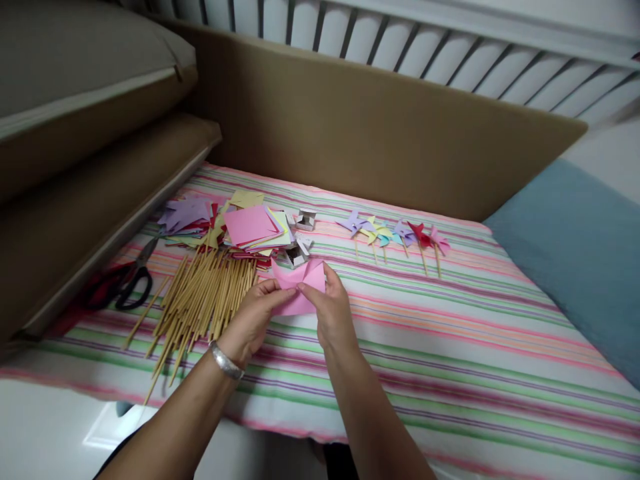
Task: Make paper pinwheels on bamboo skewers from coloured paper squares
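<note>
Between my two hands is a pink paper square (296, 305), its upper part bent inward toward the middle. My left hand (257, 308) pinches it at the left, thumb near the centre. On the right edge my right hand (329, 303) grips it too, with its thumb pressed by the centre fold. Just beyond the paper stand two small open boxes, the nearer box (296, 255) and the farther box (305, 219); their contents are hard to make out. A stack of coloured paper squares (253, 227) lies behind my left hand. Bamboo sticks (200, 293) are heaped to its left.
Black-handled scissors (134, 275) lie at the left. Purple cut paper pieces (186, 215) sit behind the sticks. Several finished pinwheels (393, 235) on sticks lie in a row at the back right. A brown padded panel (350, 140) borders the striped cloth (450, 360).
</note>
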A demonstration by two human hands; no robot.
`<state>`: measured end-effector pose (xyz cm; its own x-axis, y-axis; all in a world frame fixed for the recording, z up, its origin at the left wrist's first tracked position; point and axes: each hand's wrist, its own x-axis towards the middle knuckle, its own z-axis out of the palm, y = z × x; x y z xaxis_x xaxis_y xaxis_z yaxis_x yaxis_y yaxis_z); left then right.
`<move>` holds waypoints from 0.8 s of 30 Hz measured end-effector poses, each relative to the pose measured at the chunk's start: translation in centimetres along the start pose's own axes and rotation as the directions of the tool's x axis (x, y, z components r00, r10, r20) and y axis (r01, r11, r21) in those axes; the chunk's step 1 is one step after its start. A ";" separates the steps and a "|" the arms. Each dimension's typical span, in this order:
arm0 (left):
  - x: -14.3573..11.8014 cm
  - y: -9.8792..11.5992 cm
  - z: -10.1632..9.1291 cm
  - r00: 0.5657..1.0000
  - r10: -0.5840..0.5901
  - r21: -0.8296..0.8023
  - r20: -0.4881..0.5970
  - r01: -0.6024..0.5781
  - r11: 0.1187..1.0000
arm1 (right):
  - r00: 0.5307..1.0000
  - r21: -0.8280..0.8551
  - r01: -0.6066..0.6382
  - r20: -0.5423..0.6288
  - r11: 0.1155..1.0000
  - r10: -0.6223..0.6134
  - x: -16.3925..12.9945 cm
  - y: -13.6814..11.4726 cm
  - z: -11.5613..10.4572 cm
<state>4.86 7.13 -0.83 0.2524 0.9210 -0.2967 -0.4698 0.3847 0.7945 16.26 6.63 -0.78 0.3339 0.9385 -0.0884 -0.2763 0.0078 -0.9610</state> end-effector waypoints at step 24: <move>0.4 3.9 -3.3 0.964 0.106 -0.012 -0.242 -0.112 0.994 | 0.614 -0.502 0.789 0.626 0.353 -0.481 -1.0 -0.3 -0.7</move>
<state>0.30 9.23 0.40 -0.0110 0.9439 -0.3301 -0.5050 0.2797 0.8166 16.69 5.47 -0.55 -0.2260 0.7882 0.5724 0.6185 0.5701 -0.5408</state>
